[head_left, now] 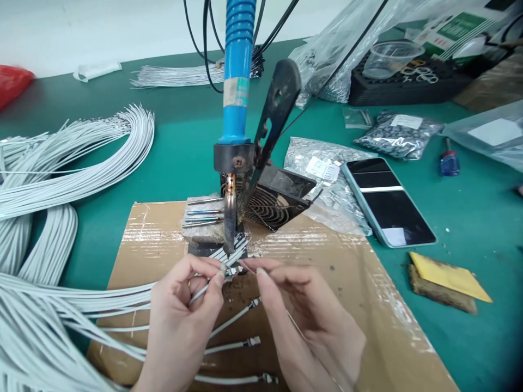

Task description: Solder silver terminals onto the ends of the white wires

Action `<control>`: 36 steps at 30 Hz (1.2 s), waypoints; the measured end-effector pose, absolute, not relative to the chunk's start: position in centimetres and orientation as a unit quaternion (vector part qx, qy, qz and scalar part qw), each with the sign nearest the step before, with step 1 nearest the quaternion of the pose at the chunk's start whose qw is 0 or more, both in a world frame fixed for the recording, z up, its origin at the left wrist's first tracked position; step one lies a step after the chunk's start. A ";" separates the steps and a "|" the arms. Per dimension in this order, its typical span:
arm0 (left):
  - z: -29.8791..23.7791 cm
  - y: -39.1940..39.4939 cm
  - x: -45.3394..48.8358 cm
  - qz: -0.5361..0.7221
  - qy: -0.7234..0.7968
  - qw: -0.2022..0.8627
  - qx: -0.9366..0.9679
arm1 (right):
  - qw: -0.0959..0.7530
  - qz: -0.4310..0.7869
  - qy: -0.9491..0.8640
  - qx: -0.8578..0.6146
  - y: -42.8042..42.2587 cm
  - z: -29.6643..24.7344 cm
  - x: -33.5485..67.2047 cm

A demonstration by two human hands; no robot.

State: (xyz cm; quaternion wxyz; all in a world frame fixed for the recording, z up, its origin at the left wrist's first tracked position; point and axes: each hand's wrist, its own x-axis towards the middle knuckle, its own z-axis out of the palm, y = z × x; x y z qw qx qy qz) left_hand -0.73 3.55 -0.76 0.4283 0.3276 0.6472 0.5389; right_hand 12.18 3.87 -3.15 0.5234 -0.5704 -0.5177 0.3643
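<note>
My left hand [186, 310] pinches a white cable [199, 294] close to its metal terminal [234, 270]. Between the thumb and fingers of my right hand [310, 321] runs a thin solder wire [295, 324], its tip near that terminal. Just above both hands, a soldering iron [230, 218] with a blue handle [237, 71] points straight down in a black clamp. Under its tip lie several white cable ends [229, 253]. Other cables with metal terminals [252, 342] rest on the cardboard [327, 305] below my hands.
Bundles of white cables [122, 158] cover the left side. Behind the iron stands a small fan [273, 201]. To the right lie a bag of metal parts [327, 174], a phone [390, 201], a yellow sponge [449, 277] and a small screwdriver [450, 162]. A black tray [408, 90] sits farther back.
</note>
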 end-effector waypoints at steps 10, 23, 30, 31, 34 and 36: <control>-1.4 -1.1 -1.9 0.451 0.639 0.483 0.394 | 0.464 0.421 -0.581 -0.519 1.9 -3.3 12.6; 0.1 -3.3 -0.2 0.485 0.672 0.440 0.345 | 0.467 0.535 -0.509 -0.487 0.6 -2.9 12.9; -0.4 -3.6 -0.4 0.459 0.676 0.451 0.359 | 0.480 0.513 -0.519 -0.487 0.5 -3.3 13.2; -0.5 -3.7 -0.4 0.456 0.674 0.453 0.364 | 0.479 0.514 -0.518 -0.488 0.5 -3.4 13.3; -1.1 -3.9 -0.6 0.445 0.674 0.426 0.408 | 0.486 0.506 -0.516 -0.491 0.4 -3.5 13.3; -1.7 -4.0 -1.3 0.438 0.677 0.365 0.466 | 0.490 0.498 -0.517 -0.495 0.4 -3.5 13.4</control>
